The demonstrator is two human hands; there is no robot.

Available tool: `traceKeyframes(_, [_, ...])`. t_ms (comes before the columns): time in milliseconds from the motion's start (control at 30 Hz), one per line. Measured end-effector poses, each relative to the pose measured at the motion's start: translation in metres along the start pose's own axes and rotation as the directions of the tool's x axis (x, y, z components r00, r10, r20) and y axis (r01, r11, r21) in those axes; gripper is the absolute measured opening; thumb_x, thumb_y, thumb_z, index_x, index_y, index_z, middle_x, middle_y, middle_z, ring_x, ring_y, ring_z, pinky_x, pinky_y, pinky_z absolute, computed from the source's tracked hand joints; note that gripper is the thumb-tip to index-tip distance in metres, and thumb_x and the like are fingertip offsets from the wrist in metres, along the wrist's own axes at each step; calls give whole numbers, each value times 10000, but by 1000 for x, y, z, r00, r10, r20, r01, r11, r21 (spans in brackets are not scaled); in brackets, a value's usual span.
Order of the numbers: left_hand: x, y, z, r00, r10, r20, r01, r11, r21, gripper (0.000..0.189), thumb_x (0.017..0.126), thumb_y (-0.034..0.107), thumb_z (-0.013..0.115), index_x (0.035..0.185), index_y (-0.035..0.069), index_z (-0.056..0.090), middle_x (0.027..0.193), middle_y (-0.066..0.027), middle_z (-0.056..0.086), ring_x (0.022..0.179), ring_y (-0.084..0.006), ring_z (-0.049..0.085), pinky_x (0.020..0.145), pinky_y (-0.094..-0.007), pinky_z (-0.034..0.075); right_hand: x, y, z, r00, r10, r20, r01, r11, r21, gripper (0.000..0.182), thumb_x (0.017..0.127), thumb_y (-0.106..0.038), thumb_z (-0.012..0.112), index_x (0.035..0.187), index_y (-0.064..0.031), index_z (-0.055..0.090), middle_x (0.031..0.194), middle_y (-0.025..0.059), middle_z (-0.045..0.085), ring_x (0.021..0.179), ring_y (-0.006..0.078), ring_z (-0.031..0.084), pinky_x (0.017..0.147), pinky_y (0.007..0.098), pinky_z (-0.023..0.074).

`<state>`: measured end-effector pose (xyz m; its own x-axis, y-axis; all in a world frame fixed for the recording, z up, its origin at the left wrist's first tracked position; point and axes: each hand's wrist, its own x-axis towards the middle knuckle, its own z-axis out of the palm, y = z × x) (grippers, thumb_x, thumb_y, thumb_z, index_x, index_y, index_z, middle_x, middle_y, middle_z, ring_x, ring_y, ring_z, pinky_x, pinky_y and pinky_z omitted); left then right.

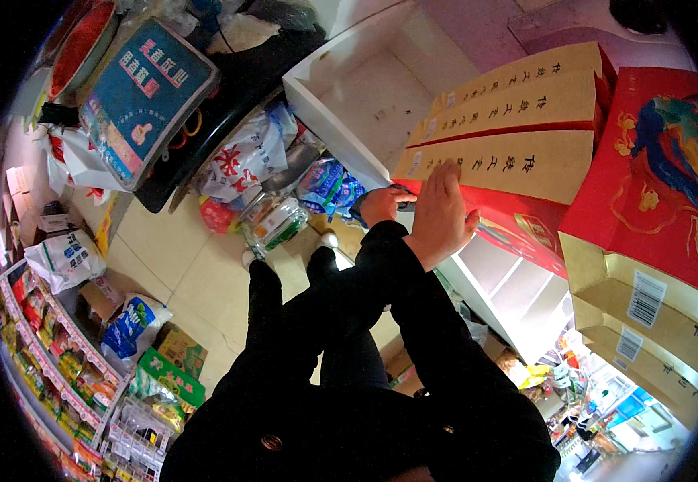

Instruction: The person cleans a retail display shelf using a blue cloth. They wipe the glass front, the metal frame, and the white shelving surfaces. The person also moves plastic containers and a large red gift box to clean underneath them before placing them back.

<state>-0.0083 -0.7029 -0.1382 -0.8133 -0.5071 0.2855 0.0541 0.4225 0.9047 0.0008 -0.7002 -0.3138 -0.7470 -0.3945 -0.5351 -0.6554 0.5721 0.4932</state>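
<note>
Several red and tan cardboard gift boxes (487,162) stand side by side on a white shelf unit. My right hand (445,211) lies nearly flat against the red front and tan edge of the nearest one, fingers extended. Just left of it, my left hand (383,203) reaches to the shelf edge with a dark grey cloth-like thing at its fingers; whether it grips this cannot be told. More red boxes with a colourful printed figure (674,156) stand at the right, barcodes on their tan sides. An open white compartment (373,90) lies beyond my left hand.
A black table edge (204,144) at upper left bears a blue printed box (150,102). Plastic bags (252,153) and a clear container (280,223) lie below it near my feet. Snack racks (54,349), a blue-white bag (135,325) and a green carton (171,376) stand at lower left.
</note>
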Motion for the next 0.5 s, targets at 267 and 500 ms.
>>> traceKeyframes(267, [8,-3,3,998,-38,51,41,998,-45,759,633,173,777,1205,-97,357,1256,-302,411,1178,-458,412,1014,-497,328,-11,-1,-7,1000,-18,16,20,995,-95,486,850,-294,498,1155,70,602,1200,312,547,1097,588,451,825,733,355])
traceKeyframes(500, [10,0,5,992,-98,76,100,994,-32,753,637,164,769,1210,-94,354,1261,-289,412,1198,-449,395,1026,-514,298,17,-17,-14,1000,24,-11,-22,995,94,480,845,-341,507,1097,43,646,1132,310,584,1077,605,453,766,806,283])
